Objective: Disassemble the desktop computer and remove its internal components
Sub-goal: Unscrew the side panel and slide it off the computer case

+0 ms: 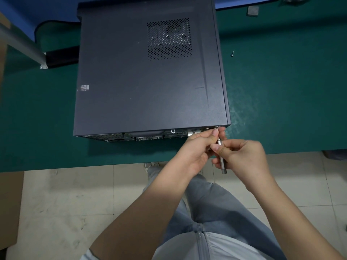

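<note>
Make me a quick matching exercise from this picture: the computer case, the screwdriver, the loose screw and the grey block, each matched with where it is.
Things:
1. computer case
2. screwdriver
3. loose screw
4. grey block

Places:
A. alone on the green mat, right of the case
B. lying on its side, vent panel up
C. near the mat's far edge, top right
D. held in both hands at the case's rear corner

Pairs: 1-B, 2-D, 3-A, 4-C

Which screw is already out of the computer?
The small loose screw lying alone on the green table, right of the computer. The other, under the screwdriver, sits in the back corner.
</note>
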The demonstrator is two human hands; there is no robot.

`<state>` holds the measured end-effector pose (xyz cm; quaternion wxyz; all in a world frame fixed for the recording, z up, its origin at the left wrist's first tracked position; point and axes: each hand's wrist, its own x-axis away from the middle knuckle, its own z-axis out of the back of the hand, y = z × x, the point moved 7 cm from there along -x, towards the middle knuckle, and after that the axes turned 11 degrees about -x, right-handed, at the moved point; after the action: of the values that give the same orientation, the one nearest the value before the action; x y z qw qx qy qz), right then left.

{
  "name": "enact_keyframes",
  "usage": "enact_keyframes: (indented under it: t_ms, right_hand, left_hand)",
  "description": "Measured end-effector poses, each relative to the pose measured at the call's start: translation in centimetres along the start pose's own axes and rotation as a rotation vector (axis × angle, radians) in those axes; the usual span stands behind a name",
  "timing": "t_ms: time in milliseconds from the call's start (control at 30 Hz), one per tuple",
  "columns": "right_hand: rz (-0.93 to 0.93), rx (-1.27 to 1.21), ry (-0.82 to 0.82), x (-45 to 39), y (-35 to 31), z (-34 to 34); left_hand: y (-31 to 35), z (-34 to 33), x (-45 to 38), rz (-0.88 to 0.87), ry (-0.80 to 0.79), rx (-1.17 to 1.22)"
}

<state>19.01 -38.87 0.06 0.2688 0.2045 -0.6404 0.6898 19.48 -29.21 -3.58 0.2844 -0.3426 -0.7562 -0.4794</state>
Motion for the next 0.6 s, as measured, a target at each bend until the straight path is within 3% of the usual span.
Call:
enact_keyframes:
  t_ms: [67, 233, 400, 600]
  right_hand:
    - [-0.044, -0.019, -0.053, -0.1, 0.2, -0.2]
    - [-0.268, -0.209, -0.371, 0.6, 1.1, -0.7]
    - [-0.219, -0.117, -0.341, 0.1, 0.9, -0.3]
    - [-0.189, -0.091, -0.244, -0.2, 1.2, -0.3]
  left_hand:
    - [0.0, 0.1, -0.1, -0.017, -0.017, -0.009]
    - [0.4, 0.1, 0.4, -0.045, -0.049, -0.093]
    - [0.9, 0.7, 0.9, -0.076, -0.038, -0.237]
    - [0.9, 1.4, 1.0, -0.118, 0.159, -0.334]
